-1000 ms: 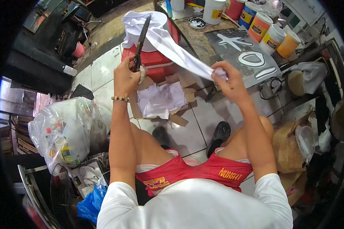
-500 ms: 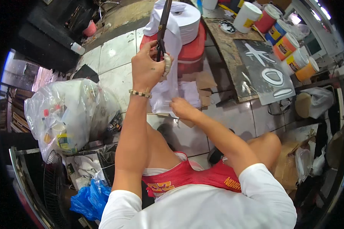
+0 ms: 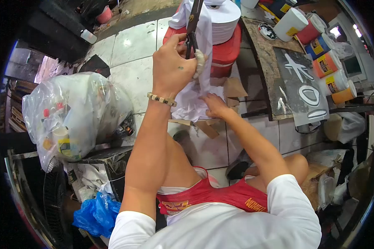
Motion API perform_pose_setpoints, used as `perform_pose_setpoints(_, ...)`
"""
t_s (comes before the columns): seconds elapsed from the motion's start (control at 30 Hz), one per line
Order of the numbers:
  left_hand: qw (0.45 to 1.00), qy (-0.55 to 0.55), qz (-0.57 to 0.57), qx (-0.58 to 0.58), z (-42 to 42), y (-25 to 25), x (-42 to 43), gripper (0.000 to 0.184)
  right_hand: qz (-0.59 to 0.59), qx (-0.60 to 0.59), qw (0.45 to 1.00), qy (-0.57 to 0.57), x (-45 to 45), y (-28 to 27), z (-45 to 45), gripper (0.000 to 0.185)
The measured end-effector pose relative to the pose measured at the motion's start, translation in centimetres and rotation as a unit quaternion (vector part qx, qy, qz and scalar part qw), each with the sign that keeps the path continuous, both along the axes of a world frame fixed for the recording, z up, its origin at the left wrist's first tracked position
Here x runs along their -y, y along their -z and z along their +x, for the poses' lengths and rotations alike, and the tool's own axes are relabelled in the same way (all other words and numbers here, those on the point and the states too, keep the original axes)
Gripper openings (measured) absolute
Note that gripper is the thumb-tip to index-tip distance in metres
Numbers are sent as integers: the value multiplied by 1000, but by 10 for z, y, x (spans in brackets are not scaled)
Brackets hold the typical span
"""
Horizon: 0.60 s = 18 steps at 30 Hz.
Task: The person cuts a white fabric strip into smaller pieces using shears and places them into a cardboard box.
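Observation:
My left hand (image 3: 174,64) is raised and closed around the handles of dark metal scissors (image 3: 191,31), which point up and away. A pale wrapping (image 3: 199,65) shows by its fingers; I cannot tell whether it is on a handle or a finger. A long strip of white fabric (image 3: 204,39) hangs behind the scissors from a large white roll (image 3: 225,25). Lower down, my right hand (image 3: 215,104) rests with fingers apart at the edge of white fabric (image 3: 185,106) heaped in a cardboard box (image 3: 207,128) on the floor.
The roll stands on a red container (image 3: 226,56). Paint tubs (image 3: 293,24) and a sign board (image 3: 302,85) sit on a worn table (image 3: 257,45) at right. On the left are a clear bag of bottles (image 3: 77,112), a blue plastic bag (image 3: 97,213) and a fan (image 3: 54,203).
My right hand has gone from closed fingers to spread ones and moved slightly away from my body. The view has shifted; the left hand still holds the scissors.

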<state>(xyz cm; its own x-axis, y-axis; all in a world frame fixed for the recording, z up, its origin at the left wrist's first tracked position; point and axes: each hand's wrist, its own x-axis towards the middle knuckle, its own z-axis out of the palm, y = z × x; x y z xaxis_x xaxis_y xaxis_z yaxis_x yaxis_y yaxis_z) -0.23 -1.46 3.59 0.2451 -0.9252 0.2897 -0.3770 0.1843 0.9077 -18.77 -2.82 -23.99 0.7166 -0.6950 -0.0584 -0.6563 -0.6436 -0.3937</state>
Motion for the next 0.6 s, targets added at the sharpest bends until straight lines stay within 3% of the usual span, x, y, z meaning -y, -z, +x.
perform_pose_setpoints(0.07,1000,7,4,27,0,-2,-1,59,54,175,983,19,-6,-38,-4,40)
perform_pose_setpoints(0.17,997,22,-6,-72,3,6,3,61,61,204,976,45,-10,-95,-20,36)
perform_pose_setpoints(0.23,997,29,14,-72,6,-3,0,63,45,231,971,47,-12,-133,-33,34)
perform_pose_setpoints(0.3,981,23,31,-190,8,-4,-1,63,29,259,964,47,-16,-171,-46,31)
perform_pose_setpoints(0.37,988,12,32,-153,18,7,5,66,-29,297,954,17,-23,-210,-62,24)
perform_pose_setpoints(0.47,977,13,100,-187,21,9,5,68,-24,311,949,45,-44,-271,-88,18)
perform_pose_setpoints(0.6,962,82,110,-236,4,8,-4,58,-81,392,909,116,-51,-293,-121,18)
